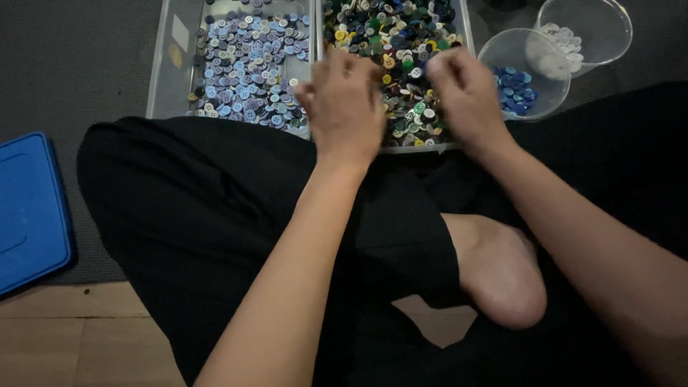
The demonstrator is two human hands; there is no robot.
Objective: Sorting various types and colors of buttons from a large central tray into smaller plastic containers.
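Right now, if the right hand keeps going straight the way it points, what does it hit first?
Likely the mixed-colour buttons in the clear tray: the right hand points away from the body over them. Its height above them is unclear.

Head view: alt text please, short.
Both hands, left and right, reach into a clear bin of mixed-colour buttons. Beside it sit a bin of pale blue buttons, a cup of blue buttons and a cup of white buttons.

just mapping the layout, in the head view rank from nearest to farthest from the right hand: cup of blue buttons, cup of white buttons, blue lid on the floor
1. Cup of blue buttons: just right of the right hand.
2. Cup of white buttons: farther up and right, behind the first cup.
3. Blue lid: far left on the floor, beyond the left hand.
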